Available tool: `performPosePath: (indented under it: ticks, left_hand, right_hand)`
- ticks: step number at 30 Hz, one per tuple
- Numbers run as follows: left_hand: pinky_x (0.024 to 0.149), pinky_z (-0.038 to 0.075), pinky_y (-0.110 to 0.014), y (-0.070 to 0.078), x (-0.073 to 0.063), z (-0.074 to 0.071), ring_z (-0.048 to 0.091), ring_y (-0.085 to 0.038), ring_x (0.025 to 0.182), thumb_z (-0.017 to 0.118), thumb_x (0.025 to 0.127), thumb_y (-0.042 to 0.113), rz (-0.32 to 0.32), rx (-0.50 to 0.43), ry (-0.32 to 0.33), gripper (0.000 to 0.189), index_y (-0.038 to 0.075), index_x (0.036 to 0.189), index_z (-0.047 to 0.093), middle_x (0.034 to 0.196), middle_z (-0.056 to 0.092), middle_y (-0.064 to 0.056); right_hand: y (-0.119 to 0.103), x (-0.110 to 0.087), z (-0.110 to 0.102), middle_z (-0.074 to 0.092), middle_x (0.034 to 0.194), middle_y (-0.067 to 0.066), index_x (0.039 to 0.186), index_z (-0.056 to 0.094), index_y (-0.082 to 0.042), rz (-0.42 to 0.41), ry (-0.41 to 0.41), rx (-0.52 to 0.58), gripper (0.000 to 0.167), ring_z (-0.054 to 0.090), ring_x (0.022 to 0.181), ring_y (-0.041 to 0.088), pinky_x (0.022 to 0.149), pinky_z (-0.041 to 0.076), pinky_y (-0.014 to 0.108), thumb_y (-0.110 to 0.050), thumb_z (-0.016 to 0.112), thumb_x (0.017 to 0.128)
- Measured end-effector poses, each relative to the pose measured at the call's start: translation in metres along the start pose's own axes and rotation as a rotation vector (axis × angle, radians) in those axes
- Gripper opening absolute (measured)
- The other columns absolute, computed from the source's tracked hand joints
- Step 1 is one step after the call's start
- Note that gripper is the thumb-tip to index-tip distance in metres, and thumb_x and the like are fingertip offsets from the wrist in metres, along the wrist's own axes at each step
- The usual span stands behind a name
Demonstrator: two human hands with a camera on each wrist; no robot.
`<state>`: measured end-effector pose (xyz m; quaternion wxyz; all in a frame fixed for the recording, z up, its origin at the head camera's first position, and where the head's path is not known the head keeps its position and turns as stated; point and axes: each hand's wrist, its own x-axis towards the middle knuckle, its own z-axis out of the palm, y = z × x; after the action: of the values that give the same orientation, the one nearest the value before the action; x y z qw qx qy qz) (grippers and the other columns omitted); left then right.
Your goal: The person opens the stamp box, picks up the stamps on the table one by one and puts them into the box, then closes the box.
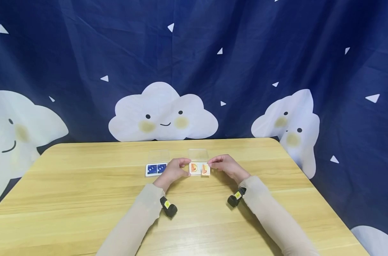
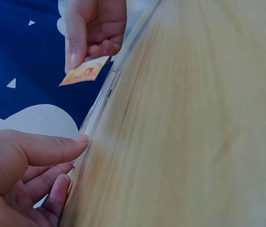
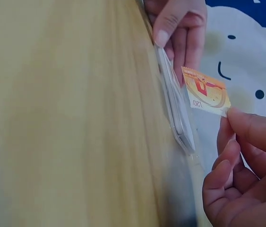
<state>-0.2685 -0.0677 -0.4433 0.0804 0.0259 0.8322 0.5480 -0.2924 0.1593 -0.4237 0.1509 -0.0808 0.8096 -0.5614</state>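
Note:
An orange-and-white postage stamp (image 3: 206, 91) with "120" on it is pinched at one corner between the thumb and index finger of my right hand (image 1: 227, 166). It is raised over the right part of a small clear plastic case (image 1: 199, 164), its face tilted. A similar orange stamp (image 1: 194, 167) lies flat in the left part of that case. My left hand (image 1: 173, 172) holds the case at its left side, thumb on the near edge and index finger at the far edge. The case's transparent lid (image 1: 198, 154) is folded back away from me.
Left of my left hand lies a second clear case (image 1: 151, 175) with dark blue stamps (image 1: 152, 169) inside, its lid (image 1: 159, 155) also folded back. Both cases rest on a wooden table (image 1: 85, 199). A dark blue curtain (image 1: 194, 53) with clouds hangs behind the table's far edge.

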Motion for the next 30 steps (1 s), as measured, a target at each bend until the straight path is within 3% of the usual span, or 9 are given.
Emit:
performPosePath:
  ticks: [9, 19, 30]
  left_hand:
    - [0.099, 0.041, -0.040, 0.003, 0.000, 0.001, 0.052, -0.024, 0.108, 0.076, 0.067, -0.006, -0.009, -0.008, 0.001, 0.055, 0.010, 0.118, 0.065, 0.122, 0.062, -0.005]
    - [0.099, 0.040, -0.040, -0.001, 0.000, 0.001, 0.052, -0.023, 0.110, 0.076, 0.068, -0.005, -0.018, 0.009, 0.010, 0.055, 0.012, 0.119, 0.065, 0.124, 0.060, -0.005]
    - [0.100, 0.040, -0.041, 0.000, -0.001, 0.000, 0.051, -0.024, 0.111, 0.076, 0.069, -0.006, -0.030, -0.004, 0.006, 0.055, 0.012, 0.119, 0.065, 0.125, 0.059, -0.005]
  right_hand:
    - [0.000, 0.017, 0.000, 0.063, 0.075, -0.004, 0.099, 0.067, 0.008, 0.077, -0.012, 0.023, 0.016, 0.043, 0.060, 0.009, 0.056, 0.037, 0.020, -0.001, 0.064, 0.086]
    - [0.003, 0.025, 0.000, 0.063, 0.072, -0.006, 0.100, 0.067, 0.009, 0.085, -0.016, -0.004, 0.018, 0.046, 0.060, 0.009, 0.056, 0.037, 0.020, 0.000, 0.064, 0.085]
    - [0.004, 0.026, 0.007, 0.066, 0.074, -0.004, 0.095, 0.070, 0.004, 0.088, 0.090, -0.081, 0.014, 0.048, 0.060, 0.009, 0.055, 0.040, 0.021, -0.003, 0.067, 0.084]
